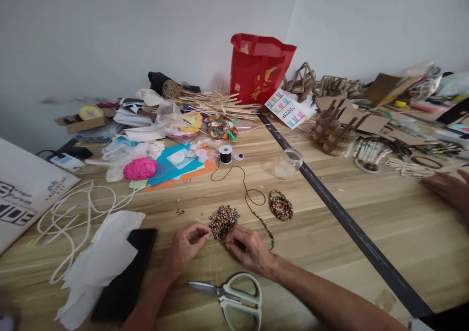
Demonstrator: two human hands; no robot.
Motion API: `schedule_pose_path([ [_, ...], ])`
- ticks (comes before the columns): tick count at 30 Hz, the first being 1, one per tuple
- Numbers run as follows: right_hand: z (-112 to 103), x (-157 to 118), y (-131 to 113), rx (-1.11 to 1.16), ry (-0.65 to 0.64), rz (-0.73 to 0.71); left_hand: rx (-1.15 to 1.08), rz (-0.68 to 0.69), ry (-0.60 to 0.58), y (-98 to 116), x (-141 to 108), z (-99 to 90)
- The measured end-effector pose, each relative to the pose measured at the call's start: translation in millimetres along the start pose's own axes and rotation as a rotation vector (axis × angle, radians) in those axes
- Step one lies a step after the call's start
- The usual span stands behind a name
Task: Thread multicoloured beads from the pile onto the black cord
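Observation:
A pile of small multicoloured beads [223, 221] lies on the table between my hands. My left hand [187, 247] is at its left edge, thumb and fingertips pinched together on something too small to make out. At the pile's lower right, my right hand [249, 249] has its fingers bent down and pressed together; what they hold is hidden. A black cord [245, 187] runs from a spool [225, 154] toward my right hand, with a strand of threaded beads [263, 222] on its near part. Coiled bead bracelets [281, 205] lie right of it. Scissors [234, 297] with pale handles lie below my hands.
A black phone-like slab [126, 277] partly under white tissue [98, 262] and a white cable [86, 223] lie left. A clear jar [288, 164] stands beyond the bracelets. Craft supplies and a red bag [256, 70] line the back. Another person's hand [449, 189] rests far right.

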State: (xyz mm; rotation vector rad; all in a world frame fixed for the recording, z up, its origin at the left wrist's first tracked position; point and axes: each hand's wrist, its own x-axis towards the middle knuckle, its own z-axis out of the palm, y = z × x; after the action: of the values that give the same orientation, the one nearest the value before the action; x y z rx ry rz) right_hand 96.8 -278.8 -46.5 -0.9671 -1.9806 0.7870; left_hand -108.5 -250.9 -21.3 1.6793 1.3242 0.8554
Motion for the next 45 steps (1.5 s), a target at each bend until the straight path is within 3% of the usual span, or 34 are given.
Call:
schedule_pose_path([
  [4,-1,3,-2,0.079,0.056,0.102,-0.174,-0.122,-0.100,1,-2,7.3],
  [12,-3,2,-5,0.198,0.024,0.271,-0.284,-0.194,-0.235,-2,-4,17.5],
  [23,-5,3,-8,0.148,-0.026,0.185,-0.296,-0.220,-0.264,2,-3,16.9],
  [34,-4,3,-6,0.113,-0.031,0.165,-0.250,-0.173,-0.270,-6,-4,17.7],
  [45,-3,2,-6,0.109,-0.022,0.168,-0.252,-0.161,-0.287,-1,-4,16.2],
])
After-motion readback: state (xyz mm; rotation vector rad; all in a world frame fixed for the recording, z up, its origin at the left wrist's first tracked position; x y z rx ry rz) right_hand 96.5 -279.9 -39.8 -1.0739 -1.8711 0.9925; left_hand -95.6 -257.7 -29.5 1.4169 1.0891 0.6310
